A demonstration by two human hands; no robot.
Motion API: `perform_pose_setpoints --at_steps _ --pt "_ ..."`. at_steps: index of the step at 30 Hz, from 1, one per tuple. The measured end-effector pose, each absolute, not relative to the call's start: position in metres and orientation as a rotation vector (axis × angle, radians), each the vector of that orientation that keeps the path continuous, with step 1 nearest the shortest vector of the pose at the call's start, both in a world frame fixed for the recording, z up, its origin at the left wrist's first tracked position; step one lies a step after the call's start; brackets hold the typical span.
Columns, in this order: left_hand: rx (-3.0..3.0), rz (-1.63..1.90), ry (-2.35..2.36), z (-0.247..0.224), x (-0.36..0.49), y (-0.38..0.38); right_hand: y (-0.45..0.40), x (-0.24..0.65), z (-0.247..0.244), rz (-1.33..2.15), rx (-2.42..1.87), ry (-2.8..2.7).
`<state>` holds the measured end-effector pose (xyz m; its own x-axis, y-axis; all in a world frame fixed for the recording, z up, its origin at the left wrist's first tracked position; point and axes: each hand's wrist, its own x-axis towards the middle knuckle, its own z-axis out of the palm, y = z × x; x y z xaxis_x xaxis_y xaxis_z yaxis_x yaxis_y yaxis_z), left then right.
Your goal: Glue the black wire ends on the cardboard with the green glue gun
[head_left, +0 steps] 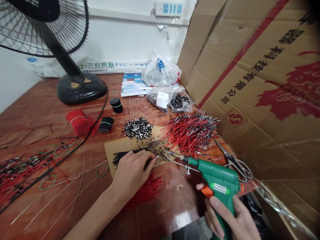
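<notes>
My right hand is wrapped round the handle of a green soldering gun with an orange trigger. The gun's metal tip and thin solder feed tube point left, a little apart from my left hand. Finger and thumb of my left hand pinch a small part with a silvery end; most of it is hidden by the fingers. Beneath that hand lie black wires on a piece of brown cardboard. Red wires spread out in front of it.
Behind my hands lie a heap of small black-and-silver parts and a pile of red wires. Scissors rest near the large carton on the right. A fan stands back left, its black cable crossing the table.
</notes>
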<state>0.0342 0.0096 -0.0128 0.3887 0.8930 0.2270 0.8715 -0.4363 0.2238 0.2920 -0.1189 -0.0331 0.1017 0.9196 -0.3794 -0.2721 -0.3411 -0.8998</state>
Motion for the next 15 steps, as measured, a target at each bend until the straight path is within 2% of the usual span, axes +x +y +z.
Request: perform_pose_setpoints --at_steps 6,15 --pt "2.518 0.498 1.646 -0.014 0.036 0.01 -0.099 0.285 -0.023 1.446 -1.347 -0.762" --pt "2.522 0.519 1.647 -0.013 0.036 0.009 -0.1 0.283 -0.037 1.449 -1.306 -0.788"
